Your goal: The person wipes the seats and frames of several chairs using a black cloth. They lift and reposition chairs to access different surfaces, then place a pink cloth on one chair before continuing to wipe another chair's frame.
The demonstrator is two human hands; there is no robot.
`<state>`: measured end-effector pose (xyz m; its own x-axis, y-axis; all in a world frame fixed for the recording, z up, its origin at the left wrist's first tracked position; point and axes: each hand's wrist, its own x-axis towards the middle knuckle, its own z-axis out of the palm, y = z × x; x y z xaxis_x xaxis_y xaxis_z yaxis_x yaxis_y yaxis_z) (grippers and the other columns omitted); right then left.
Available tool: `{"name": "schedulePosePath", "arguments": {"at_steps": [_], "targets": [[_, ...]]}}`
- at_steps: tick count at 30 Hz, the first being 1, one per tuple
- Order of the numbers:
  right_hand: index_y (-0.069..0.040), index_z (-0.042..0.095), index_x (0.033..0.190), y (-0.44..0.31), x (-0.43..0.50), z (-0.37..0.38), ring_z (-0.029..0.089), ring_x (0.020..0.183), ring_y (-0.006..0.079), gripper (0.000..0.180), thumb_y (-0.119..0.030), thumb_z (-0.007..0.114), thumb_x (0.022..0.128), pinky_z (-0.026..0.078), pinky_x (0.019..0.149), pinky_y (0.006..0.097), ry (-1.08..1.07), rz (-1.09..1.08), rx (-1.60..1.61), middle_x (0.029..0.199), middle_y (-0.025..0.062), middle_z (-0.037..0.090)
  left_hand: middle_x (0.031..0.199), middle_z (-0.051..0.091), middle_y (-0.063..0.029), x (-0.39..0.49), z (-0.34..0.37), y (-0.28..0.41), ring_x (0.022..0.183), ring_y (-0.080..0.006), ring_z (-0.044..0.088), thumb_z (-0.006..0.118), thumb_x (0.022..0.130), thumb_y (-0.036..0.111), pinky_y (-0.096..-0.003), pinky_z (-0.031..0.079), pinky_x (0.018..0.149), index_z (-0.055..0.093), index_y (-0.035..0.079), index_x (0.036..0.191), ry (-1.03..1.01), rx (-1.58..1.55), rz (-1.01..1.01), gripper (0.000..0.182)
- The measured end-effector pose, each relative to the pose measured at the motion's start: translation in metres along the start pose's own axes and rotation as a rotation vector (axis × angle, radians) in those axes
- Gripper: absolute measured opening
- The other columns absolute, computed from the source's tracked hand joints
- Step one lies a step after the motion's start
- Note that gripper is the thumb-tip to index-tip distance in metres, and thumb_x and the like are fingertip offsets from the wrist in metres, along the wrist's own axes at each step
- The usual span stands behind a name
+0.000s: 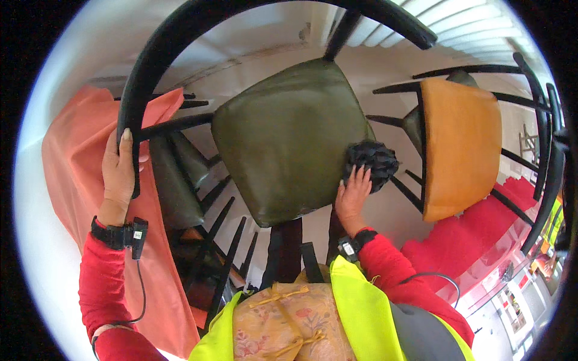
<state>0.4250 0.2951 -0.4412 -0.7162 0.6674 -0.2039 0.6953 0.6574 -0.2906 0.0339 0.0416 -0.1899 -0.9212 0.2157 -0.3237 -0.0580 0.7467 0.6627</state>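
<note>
A chair with a dark green padded seat [293,144] and a curved black frame rail [156,67] stands before me. My left hand [118,169] grips the end of the rail at the left, its thumb along the top. My right hand [354,196] presses on a crumpled black cloth or bundle [371,164] at the right edge of the seat; some of its fingers lie over the bundle. Whether the palm holds any of it is hidden.
At the left a salmon-coloured sheet [90,158] drapes beside another dark green chair [174,185]. A chair with an orange seat [463,151] stands at the right, near red material [469,230]. Corrugated white panels [456,22] are at the upper right. Another person's hi-vis clothing [553,221] shows far right.
</note>
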Motion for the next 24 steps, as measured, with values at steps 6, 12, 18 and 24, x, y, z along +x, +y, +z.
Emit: {"name": "schedulePosePath", "arguments": {"at_steps": [6,12,18,24], "targets": [[-0.015,0.058,0.130,-0.059,0.047,-0.013,0.039,0.128,0.0342,0.056,-0.035,0.070,0.078,0.039,0.092,0.0489,-0.239,-0.624,0.108,0.140,0.0091,0.047,0.090,0.062,-0.0027,-0.001,-0.002,0.002,0.065,-0.0089,0.059,0.047,0.103,0.036,-0.0215,0.046,0.055,0.052,0.005,0.132,0.070,-0.004,-0.033,0.042],[-0.018,0.057,0.132,-0.077,0.160,-0.034,0.034,0.135,0.0330,0.055,-0.044,0.064,0.084,0.028,0.106,0.0628,-0.050,-0.711,-0.067,0.145,0.0063,0.044,0.088,0.061,0.0000,0.004,0.004,0.003,0.064,-0.0066,0.054,0.047,0.103,0.031,-0.0205,0.045,0.058,0.053,0.005,0.129,0.007,-0.039,-0.004,0.037],[-0.018,0.061,0.129,-0.118,0.119,-0.002,0.023,0.141,0.0418,0.050,-0.043,0.061,0.086,0.021,0.106,0.0696,-0.131,-0.504,-0.146,0.153,0.0080,0.034,0.082,0.057,-0.0002,0.004,0.001,0.003,0.064,-0.0075,0.055,0.048,0.103,0.035,-0.0209,0.044,0.055,0.053,0.005,0.128,0.017,-0.046,0.041,0.039],[-0.026,0.056,0.134,-0.178,0.073,0.026,0.027,0.141,0.0316,0.054,-0.041,0.064,0.083,0.023,0.109,0.0653,-0.287,-1.120,0.063,0.148,0.0033,0.041,0.082,0.057,-0.0012,0.001,0.002,0.005,0.066,-0.0081,0.056,0.050,0.102,0.035,-0.0216,0.045,0.057,0.053,0.004,0.129,0.015,-0.039,0.058,0.041]]}}
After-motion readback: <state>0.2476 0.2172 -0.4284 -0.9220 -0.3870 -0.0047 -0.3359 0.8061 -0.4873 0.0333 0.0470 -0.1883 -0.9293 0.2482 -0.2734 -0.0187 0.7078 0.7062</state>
